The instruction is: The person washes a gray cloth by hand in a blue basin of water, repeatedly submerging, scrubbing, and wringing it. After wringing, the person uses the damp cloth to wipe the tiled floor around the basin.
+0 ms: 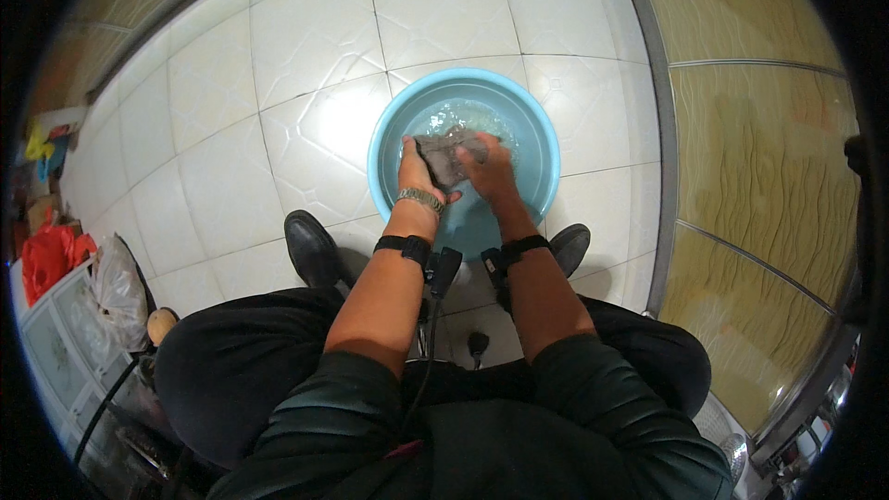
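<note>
A light blue plastic basin (550, 153) stands on the tiled floor between my feet, with sudsy water (479, 114) in it. Over the water I hold a wet grey-brown cloth (439, 158). My left hand (417, 170), with a metal watch band at its wrist, supports the cloth's left and lower side. My right hand (494, 170) lies on the cloth's right part, its fingers curled and slightly blurred; whether they grip the cloth is hard to tell.
Black shoes (309, 246) flank the basin. Patterned cabinet doors (757, 173) rise at the right. At the left are a red plastic bag (52, 257), a whitish plastic bag (119, 292) and a glass-panelled cabinet (55, 347). A black cable (432, 340) hangs from the left forearm's strap.
</note>
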Demonstrator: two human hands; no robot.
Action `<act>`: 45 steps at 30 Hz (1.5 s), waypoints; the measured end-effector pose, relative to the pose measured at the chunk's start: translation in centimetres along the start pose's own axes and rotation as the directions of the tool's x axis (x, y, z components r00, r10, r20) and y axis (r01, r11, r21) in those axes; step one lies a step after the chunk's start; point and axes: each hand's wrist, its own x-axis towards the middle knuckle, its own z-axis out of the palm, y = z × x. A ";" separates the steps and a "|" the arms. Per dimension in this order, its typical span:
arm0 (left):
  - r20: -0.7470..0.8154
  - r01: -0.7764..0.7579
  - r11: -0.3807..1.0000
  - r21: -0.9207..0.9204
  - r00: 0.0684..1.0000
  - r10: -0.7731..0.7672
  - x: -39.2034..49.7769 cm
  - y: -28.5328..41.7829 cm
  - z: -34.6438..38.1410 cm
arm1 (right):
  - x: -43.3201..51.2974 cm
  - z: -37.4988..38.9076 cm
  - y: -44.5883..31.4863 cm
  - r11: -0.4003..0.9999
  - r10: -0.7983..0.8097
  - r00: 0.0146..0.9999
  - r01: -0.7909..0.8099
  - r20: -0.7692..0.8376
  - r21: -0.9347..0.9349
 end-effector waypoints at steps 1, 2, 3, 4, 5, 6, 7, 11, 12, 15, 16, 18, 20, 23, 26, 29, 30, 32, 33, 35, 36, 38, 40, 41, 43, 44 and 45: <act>0.031 -0.013 1.000 0.017 0.999 0.013 0.5 -0.3 -0.1 | -0.1 0.2 -0.9 0.973 0.066 0.989 -0.093 0.132 0.213; 0.039 -0.040 0.999 -0.003 0.998 0.040 1.1 -0.3 -0.2 | -0.2 0.1 -1.7 0.882 0.159 0.930 -0.285 0.331 0.375; 0.050 -0.062 0.998 -0.023 0.997 0.063 1.5 -0.2 -0.3 | -0.4 -0.3 -2.6 0.722 0.157 0.841 -0.456 0.518 0.521; 0.060 -0.085 0.995 -0.044 0.994 0.088 1.8 0.0 -0.5 | -0.3 -0.1 -4.0 0.887 0.090 0.896 -0.271 0.435 0.374; 0.115 -0.101 0.993 -0.065 0.987 0.108 2.1 0.2 -0.7 | -0.4 -0.5 -5.0 0.887 0.035 0.894 -0.234 0.447 0.398; 0.170 -0.115 0.989 -0.088 0.977 0.129 2.2 0.5 -0.9 | -0.6 -0.9 -6.0 0.888 0.015 0.889 -0.223 0.458 0.403; 0.188 -0.118 0.987 -0.112 0.973 0.138 2.2 0.9 -1.1 | -0.7 -1.4 -6.9 0.888 0.010 0.876 -0.229 0.482 0.398; 0.325 -0.016 0.983 -0.181 0.943 0.075 2.4 1.9 -1.7 | 0.0 -4.1 -9.3 0.878 -0.139 0.807 -0.168 0.574 0.448; 0.421 0.003 0.982 -0.187 0.904 0.078 2.7 2.0 -1.8 | 0.1 -4.6 -9.8 0.867 -0.163 0.805 -0.158 0.570 0.473; 0.460 -0.006 0.993 -0.117 0.886 0.060 3.8 2.1 -2.1 | 0.0 -5.3 -11.3 0.835 -0.196 0.830 -0.138 0.522 0.532; 0.462 -0.026 0.988 -0.154 0.882 0.096 4.1 1.9 -2.1 | -0.1 -5.2 -11.7 0.824 -0.182 0.857 -0.134 0.481 0.551; 0.478 -0.091 0.986 -0.140 0.866 0.148 4.6 1.5 -1.9 | -0.4 -4.6 -12.4 0.832 -0.164 0.912 -0.078 0.377 0.549; 0.433 -0.397 0.912 0.105 0.844 0.317 4.6 1.0 -1.6 | -0.5 -3.8 -12.5 0.874 -0.156 0.957 0.018 0.245 0.485; 0.421 -0.658 0.548 0.516 0.752 0.507 3.1 0.4 -0.9 | -0.6 -2.6 -11.9 0.919 -0.052 0.984 -0.019 0.169 0.393; 0.406 -0.591 0.484 0.645 0.802 0.438 0.9 0.8 -0.4 | -0.6 -1.6 -11.2 0.915 -0.006 0.999 -0.011 0.041 0.402; 0.536 -0.576 -0.070 0.814 0.701 0.471 -0.8 0.6 0.3 | -0.3 -1.2 -10.2 0.950 0.025 0.997 -0.001 -0.073 0.311; 0.469 -0.545 0.034 0.838 0.749 0.468 -1.1 0.3 0.8 | -0.1 -1.3 -9.6 0.938 0.026 0.993 0.015 -0.114 0.345; 0.071 -0.172 0.984 0.048 0.983 0.168 -1.5 -1.3 2.0 | 0.5 -1.5 -7.7 0.916 0.077 0.981 0.000 -0.176 0.402; 0.075 -0.228 0.973 0.020 0.971 0.226 -1.5 -1.3 2.1 | 1.0 -1.5 -6.6 0.943 0.132 0.974 -0.065 -0.186 0.327; 0.046 -0.269 0.963 0.003 0.962 0.269 -1.4 -1.8 2.5 | 1.9 -1.4 -3.5 0.974 0.191 0.954 -0.155 -0.232 0.165; 0.023 -0.296 0.954 0.051 0.955 0.295 -1.3 -1.8 2.6 | 2.4 -1.1 -1.8 0.970 0.244 0.956 -0.237 -0.163 0.062; -0.072 -0.308 0.951 0.034 0.948 0.309 -1.1 -1.4 2.2 | 2.5 -1.0 1.5 0.935 -0.198 0.965 0.134 -0.170 -0.329; -0.109 -0.351 0.926 0.138 0.924 0.366 -1.1 -0.7 1.7 | 2.2 0.0 3.3 0.904 -0.298 0.944 0.231 -0.143 -0.359; -0.086 -0.368 0.895 0.252 0.913 0.400 -1.1 -0.3 1.2 | 1.8 0.4 3.6 0.966 -0.188 0.968 0.152 -0.167 -0.208; -0.061 -0.392 0.675 0.625 0.837 0.544 -1.2 -0.4 0.7 | 0.9 0.4 3.6 0.984 -0.140 0.982 0.123 -0.128 -0.130; -0.026 -0.346 0.439 0.829 0.761 0.648 -1.4 -0.8 0.5 | 0.2 -0.1 3.1 0.962 -0.203 0.976 0.184 -0.077 -0.201; 0.040 -0.236 0.178 0.955 0.698 0.715 -1.6 -1.4 0.2 | -0.5 -0.6 2.5 0.932 -0.238 0.971 0.227 -0.006 -0.282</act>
